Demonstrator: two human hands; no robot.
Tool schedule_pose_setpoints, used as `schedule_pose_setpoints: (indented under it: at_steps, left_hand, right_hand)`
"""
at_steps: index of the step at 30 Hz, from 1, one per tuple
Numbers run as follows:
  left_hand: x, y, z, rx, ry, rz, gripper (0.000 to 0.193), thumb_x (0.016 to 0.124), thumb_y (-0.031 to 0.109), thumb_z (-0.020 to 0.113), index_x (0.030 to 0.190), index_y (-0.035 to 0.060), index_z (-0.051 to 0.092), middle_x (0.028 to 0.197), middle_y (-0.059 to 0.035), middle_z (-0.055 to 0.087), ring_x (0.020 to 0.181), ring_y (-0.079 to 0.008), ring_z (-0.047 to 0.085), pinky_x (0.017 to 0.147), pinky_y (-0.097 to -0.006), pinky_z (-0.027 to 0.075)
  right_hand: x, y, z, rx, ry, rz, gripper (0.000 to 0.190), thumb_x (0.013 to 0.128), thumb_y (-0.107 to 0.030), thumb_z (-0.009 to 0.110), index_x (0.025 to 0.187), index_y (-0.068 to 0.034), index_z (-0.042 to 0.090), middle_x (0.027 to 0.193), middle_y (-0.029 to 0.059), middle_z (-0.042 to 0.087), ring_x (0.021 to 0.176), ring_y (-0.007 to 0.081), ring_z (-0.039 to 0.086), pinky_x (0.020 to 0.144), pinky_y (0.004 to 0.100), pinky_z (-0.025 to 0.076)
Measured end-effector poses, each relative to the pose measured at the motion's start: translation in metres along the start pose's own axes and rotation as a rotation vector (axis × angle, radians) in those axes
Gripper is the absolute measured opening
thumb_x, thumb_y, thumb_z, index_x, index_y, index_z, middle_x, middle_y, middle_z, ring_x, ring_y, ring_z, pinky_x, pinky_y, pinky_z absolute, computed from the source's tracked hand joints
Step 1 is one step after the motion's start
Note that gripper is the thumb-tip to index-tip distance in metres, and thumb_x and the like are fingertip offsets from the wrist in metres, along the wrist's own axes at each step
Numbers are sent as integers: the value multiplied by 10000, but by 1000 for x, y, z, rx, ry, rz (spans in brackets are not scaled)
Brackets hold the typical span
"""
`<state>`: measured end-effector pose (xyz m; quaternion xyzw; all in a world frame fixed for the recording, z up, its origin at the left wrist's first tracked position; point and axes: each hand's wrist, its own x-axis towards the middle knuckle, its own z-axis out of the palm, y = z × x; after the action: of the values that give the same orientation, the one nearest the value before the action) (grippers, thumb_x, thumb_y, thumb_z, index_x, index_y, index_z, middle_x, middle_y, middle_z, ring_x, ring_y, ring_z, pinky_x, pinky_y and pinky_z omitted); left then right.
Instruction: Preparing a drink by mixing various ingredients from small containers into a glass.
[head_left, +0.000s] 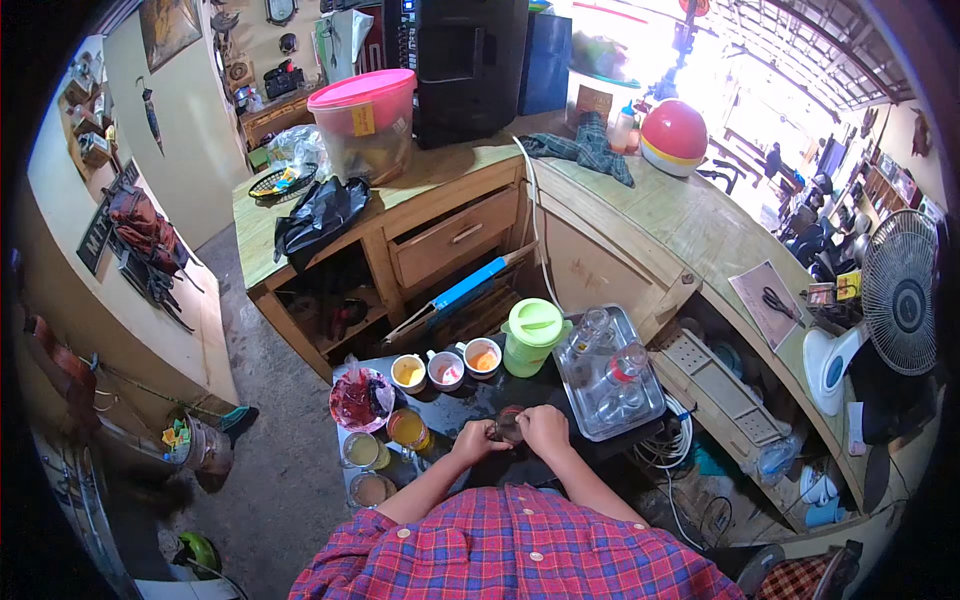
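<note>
Over a low dark table, my left hand (477, 442) and my right hand (543, 430) hold a glass mug (509, 425) between them, one on each side; its contents are hard to make out. Beyond it stand a green lidded plastic pitcher (531, 339) and several white cups, among them one with orange contents (481, 358) and one with yellow contents (409, 373). To the left are a glass mug of amber liquid (408, 430), a glass of pale liquid (365, 451), a glass of brownish liquid (372, 490) and a bowl stained dark red (361, 399).
A metal tray (597, 429) with upturned clear glassware lies right of the pitcher. A wooden counter (660, 202) curves around the front and right, bearing a speaker (469, 67), a pink-lidded tub (364, 124) and a fan (904, 300). Coiled white cable (675, 442) hangs beside the table.
</note>
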<state>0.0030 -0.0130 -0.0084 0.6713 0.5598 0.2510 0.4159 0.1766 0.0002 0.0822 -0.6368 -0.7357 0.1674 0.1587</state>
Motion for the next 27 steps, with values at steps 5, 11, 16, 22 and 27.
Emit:
schedule_pose_setpoints:
  at_steps: [5,11,16,22,27]
  left_hand:
    - [-4,11,-4,-47,14,31,389,636,276,870,806,-5,661,668,-137,637,576,-257,590,602,-378,474]
    - [-4,8,-3,-86,27,50,364,650,258,863,812,-1,664,696,-146,656,591,-254,611,605,-380,477]
    - [-3,9,-3,-51,21,36,376,644,271,866,811,2,664,694,-150,653,598,-262,618,601,-381,476]
    - [-2,8,-3,-20,8,28,382,642,279,867,810,3,663,692,-149,652,598,-285,614,597,-383,475]
    - [0,1,1,-12,14,27,382,645,279,864,811,1,663,706,-152,659,613,-284,627,605,-383,480]
  right_hand:
    - [-1,3,1,-43,-52,32,193,798,-247,640,813,-86,746,763,190,671,744,364,665,714,462,533]
    - [1,0,-2,-55,-76,18,211,831,-266,617,816,-95,740,799,183,682,778,366,672,732,467,535]
    - [2,-3,-2,-65,-45,5,215,831,-266,611,807,-96,740,788,184,680,767,373,669,730,476,533]
    - [4,-3,0,-100,-51,29,208,809,-275,646,832,-94,745,793,181,681,762,365,668,733,468,534]
    - [7,-4,2,-89,-45,44,204,807,-273,647,830,-96,747,791,175,684,762,357,671,734,467,536]
